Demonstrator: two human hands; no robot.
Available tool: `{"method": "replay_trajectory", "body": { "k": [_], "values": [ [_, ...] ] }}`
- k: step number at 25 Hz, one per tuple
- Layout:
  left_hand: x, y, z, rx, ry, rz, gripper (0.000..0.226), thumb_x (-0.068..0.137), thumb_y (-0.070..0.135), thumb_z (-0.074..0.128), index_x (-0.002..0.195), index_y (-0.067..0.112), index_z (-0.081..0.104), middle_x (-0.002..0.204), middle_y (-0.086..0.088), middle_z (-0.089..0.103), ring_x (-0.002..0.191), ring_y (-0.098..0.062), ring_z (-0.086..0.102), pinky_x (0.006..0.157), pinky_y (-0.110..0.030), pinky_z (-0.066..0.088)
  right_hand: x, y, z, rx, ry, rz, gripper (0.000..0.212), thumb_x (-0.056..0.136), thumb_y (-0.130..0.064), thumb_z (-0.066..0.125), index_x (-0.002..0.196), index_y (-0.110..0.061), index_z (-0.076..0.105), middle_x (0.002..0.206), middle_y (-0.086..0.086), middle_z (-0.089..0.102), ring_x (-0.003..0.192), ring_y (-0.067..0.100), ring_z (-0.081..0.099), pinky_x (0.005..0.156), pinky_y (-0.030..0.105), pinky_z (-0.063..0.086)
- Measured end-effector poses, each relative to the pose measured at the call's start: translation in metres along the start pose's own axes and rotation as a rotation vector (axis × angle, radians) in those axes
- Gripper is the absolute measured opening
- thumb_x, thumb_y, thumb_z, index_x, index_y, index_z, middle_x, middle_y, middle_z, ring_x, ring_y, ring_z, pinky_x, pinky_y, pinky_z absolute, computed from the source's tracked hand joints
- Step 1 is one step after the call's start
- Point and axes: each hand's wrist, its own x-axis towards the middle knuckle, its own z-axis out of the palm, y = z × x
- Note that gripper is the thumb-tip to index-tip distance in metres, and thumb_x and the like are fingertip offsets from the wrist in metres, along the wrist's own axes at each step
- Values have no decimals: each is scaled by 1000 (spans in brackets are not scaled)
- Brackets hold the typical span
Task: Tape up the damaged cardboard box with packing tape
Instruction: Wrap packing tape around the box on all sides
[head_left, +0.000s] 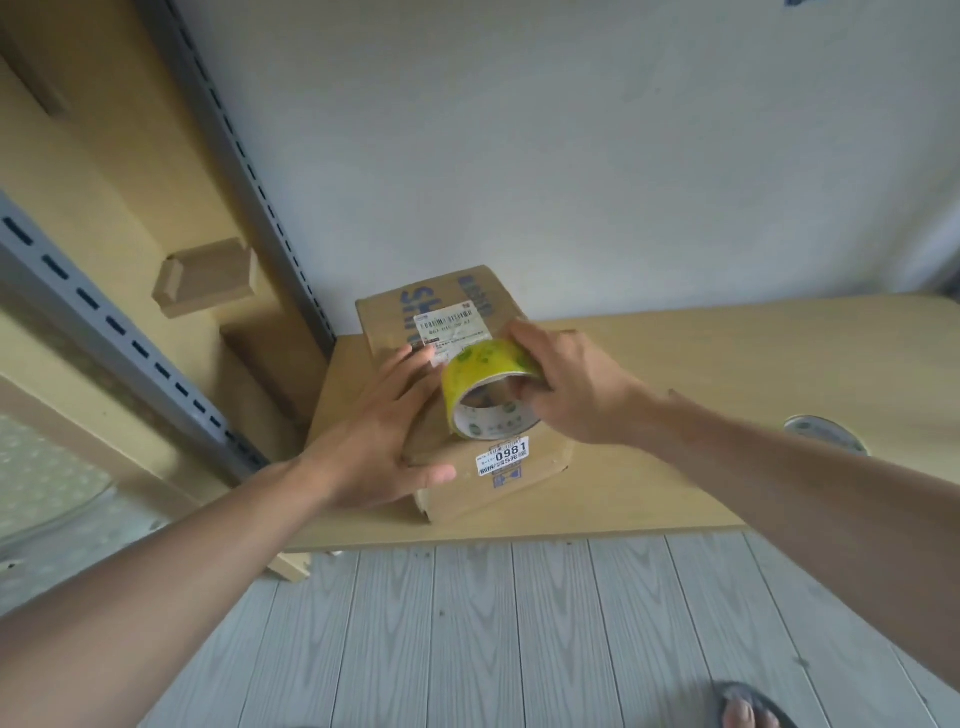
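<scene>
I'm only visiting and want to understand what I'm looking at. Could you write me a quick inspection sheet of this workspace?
Surface: light wooden table, with the box on its left end.
Job's things: cardboard box with printed labels; yellow tape roll held over its top, contact unclear.
Clutter: second tape roll on the table to the right; small cardboard box on the shelf at left.
Hands: left hand flat on the box top, fingers straight; right hand grips the yellow tape roll.
Cables: nothing seen.
Surroundings: grey slotted shelf rail, white wall, grey plank floor, a sandalled foot.
</scene>
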Motion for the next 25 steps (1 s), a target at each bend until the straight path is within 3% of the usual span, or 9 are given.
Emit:
{"method": "replay_trajectory", "body": {
  "k": [2, 5, 10, 14, 17, 21, 25],
  "values": [
    [-1, 2, -1, 4, 8, -11, 114, 72, 79, 52, 161, 15, 18, 169, 0, 2, 154, -8, -14, 124, -29, -3, -3, 1, -19, -61, -16, 20, 36, 77, -3, 65, 110, -16, 59, 82, -7, 63, 68, 16, 55, 54, 12, 41],
    [-2, 4, -1, 10, 2, -17, 113, 73, 79, 46, 161, 16, 13, 169, 1, 1, 154, -8, -13, 122, -25, -6, -13, 14, -57, -185, 0, 58, 34, 71, -8, 63, 100, -24, 61, 80, -4, 66, 74, 22, 60, 60, 32, 47],
    [3, 1, 6, -51, 18, -24, 114, 76, 81, 51, 162, 16, 14, 170, 4, -1, 155, -7, -14, 124, -34, 3, -38, 49, -90, -580, -112, 168, 25, 82, -33, 72, 96, -28, 51, 80, -7, 55, 70, 25, 51, 54, 29, 32],
    [4, -2, 8, -44, 41, -17, 115, 77, 86, 48, 162, 15, 16, 170, 4, 1, 155, -9, -11, 123, -37, 5, -33, 70, -77, -619, -134, 177, 24, 88, -13, 62, 105, -27, 52, 88, -7, 53, 74, 27, 50, 53, 29, 31],
    [4, -4, 10, -43, 46, -3, 114, 78, 86, 48, 162, 15, 16, 170, 4, 2, 156, -11, -10, 124, -41, 8, -24, 77, -79, -636, -124, 155, 32, 85, -4, 60, 97, -30, 44, 86, -5, 56, 73, 29, 52, 52, 29, 34],
    [4, -6, 11, -47, 59, 10, 115, 78, 87, 47, 162, 14, 18, 170, 4, 3, 156, -10, -9, 124, -43, 10, -23, 81, -77, -620, -164, 148, 32, 86, -4, 58, 94, -30, 41, 75, -13, 47, 72, 25, 51, 51, 28, 31],
    [4, -9, 12, -36, 64, 29, 116, 77, 89, 45, 161, 14, 18, 170, 4, 3, 156, -9, -9, 123, -41, 10, -20, 88, -72, -613, -178, 152, 29, 87, -1, 54, 99, -27, 49, 78, -12, 49, 71, 23, 52, 51, 28, 35]
  ]
}}
